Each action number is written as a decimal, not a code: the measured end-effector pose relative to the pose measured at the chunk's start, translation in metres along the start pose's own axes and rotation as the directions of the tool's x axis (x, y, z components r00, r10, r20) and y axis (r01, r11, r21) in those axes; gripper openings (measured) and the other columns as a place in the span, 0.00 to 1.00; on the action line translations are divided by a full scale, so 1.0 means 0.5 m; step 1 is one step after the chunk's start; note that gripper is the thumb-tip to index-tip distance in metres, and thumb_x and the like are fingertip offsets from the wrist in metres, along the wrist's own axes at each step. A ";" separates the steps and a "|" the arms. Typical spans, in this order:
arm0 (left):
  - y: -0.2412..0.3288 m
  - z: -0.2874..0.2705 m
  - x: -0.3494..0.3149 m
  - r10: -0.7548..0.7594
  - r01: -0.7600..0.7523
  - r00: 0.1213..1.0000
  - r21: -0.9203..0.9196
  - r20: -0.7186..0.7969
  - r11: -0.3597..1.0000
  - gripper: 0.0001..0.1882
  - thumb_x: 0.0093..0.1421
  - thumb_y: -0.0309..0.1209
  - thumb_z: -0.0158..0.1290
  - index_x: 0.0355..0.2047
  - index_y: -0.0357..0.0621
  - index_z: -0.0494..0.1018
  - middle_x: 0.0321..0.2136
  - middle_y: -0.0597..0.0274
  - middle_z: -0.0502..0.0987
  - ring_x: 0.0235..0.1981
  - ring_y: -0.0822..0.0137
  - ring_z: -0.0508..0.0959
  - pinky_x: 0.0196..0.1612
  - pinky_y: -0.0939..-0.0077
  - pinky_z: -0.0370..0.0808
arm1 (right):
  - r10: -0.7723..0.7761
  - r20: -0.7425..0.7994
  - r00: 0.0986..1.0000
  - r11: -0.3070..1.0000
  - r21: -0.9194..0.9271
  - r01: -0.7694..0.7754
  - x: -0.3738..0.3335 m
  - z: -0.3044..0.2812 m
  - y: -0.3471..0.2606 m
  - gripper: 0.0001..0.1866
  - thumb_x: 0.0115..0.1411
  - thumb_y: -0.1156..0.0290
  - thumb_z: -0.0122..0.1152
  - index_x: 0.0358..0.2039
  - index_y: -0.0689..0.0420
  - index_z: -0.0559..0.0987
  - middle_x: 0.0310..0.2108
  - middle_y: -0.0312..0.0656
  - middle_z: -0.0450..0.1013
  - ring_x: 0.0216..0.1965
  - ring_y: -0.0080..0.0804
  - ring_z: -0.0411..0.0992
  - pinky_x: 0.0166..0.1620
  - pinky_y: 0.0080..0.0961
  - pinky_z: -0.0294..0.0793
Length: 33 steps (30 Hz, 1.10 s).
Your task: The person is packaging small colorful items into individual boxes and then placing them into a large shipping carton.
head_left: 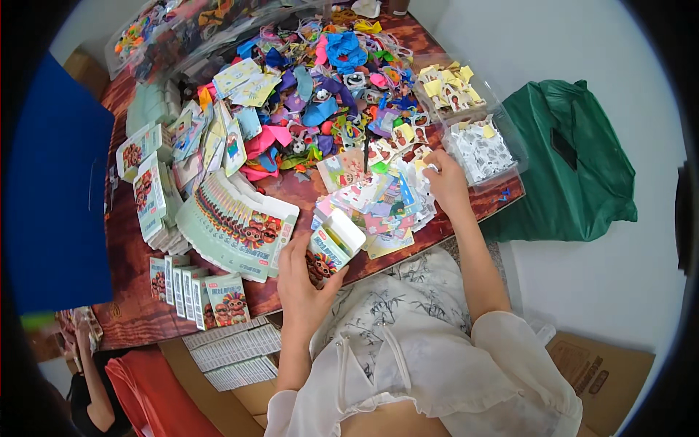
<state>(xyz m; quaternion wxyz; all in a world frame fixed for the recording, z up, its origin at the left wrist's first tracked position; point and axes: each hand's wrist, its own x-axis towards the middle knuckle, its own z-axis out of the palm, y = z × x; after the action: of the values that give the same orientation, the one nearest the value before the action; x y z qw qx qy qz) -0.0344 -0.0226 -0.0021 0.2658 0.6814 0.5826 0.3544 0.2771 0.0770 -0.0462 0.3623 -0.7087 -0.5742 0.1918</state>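
Note:
A small printed card box (331, 247) with its top flap raised is gripped by my left hand (302, 269), just above the table's near edge. Something yellowish-green shows inside the box's mouth. My right hand (448, 180) is at the right side of a loose heap of printed cards (382, 204), its fingers bent together over small paper cut-outs; what they pinch, if anything, is too small to make out. Left of the held box lies a fanned row of flat, unfolded boxes (237, 226). Several filled-out boxes (227, 300) stand at the near left table edge.
Colourful balloons and trinkets (320, 109) cover the table's far middle. Clear trays hold yellow-backed cut-outs (451, 87) and black-and-white pieces (479, 151) at right. A green bag (561, 160) stands beyond. Packed boxes (233, 353) fill a carton below; another person's arm (89, 364) shows lower left.

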 end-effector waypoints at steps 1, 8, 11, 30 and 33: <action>-0.005 -0.001 0.001 -0.004 0.004 1.000 -0.031 0.017 1.000 0.41 0.43 0.28 0.70 0.58 0.39 0.65 0.50 0.48 0.71 0.50 0.49 0.73 0.53 0.61 0.71 | 0.003 -0.007 1.000 1.000 -0.010 -0.003 0.001 0.000 -0.001 0.10 0.55 0.78 0.61 0.39 0.60 0.76 0.27 0.44 0.73 0.28 0.36 0.71 0.34 0.31 0.71; -0.019 -0.014 0.016 -0.003 0.009 0.996 -0.064 0.087 0.998 0.39 0.44 0.28 0.70 0.57 0.38 0.66 0.51 0.47 0.71 0.51 0.49 0.73 0.53 0.61 0.72 | 0.074 0.061 0.995 0.995 -0.069 -0.070 0.014 -0.020 -0.018 0.09 0.53 0.79 0.62 0.35 0.61 0.74 0.25 0.43 0.70 0.28 0.35 0.70 0.34 0.31 0.69; -0.014 -0.014 0.022 0.011 -0.006 0.996 -0.054 0.083 0.999 0.38 0.44 0.28 0.70 0.56 0.37 0.66 0.50 0.46 0.71 0.51 0.48 0.73 0.53 0.61 0.72 | 0.074 0.096 0.993 0.986 -0.159 -0.058 0.027 -0.028 -0.017 0.09 0.52 0.79 0.63 0.33 0.61 0.73 0.25 0.44 0.70 0.29 0.36 0.71 0.35 0.32 0.69; 0.053 0.062 0.047 0.049 -0.061 0.993 0.116 0.109 0.991 0.41 0.46 0.31 0.68 0.59 0.36 0.63 0.52 0.47 0.69 0.50 0.48 0.73 0.50 0.59 0.74 | 0.183 0.464 0.867 0.376 0.781 -0.498 -0.021 -0.049 -0.054 0.15 0.61 0.80 0.60 0.49 0.63 0.76 0.28 0.31 0.69 0.21 0.14 0.67 0.22 0.12 0.66; 0.056 0.066 0.051 0.048 -0.063 0.991 0.119 0.123 0.991 0.41 0.46 0.31 0.69 0.60 0.37 0.63 0.52 0.47 0.68 0.51 0.48 0.72 0.51 0.59 0.74 | 0.151 0.495 0.856 0.363 0.777 -0.514 -0.023 -0.046 -0.049 0.15 0.61 0.79 0.60 0.49 0.63 0.76 0.27 0.31 0.69 0.20 0.14 0.66 0.22 0.12 0.66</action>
<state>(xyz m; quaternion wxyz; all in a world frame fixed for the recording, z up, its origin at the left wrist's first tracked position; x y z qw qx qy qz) 0.0104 -0.0011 0.0037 0.2477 0.7324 0.5671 0.2838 0.2732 0.0614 -0.0146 0.5261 -0.4668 -0.2796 0.6536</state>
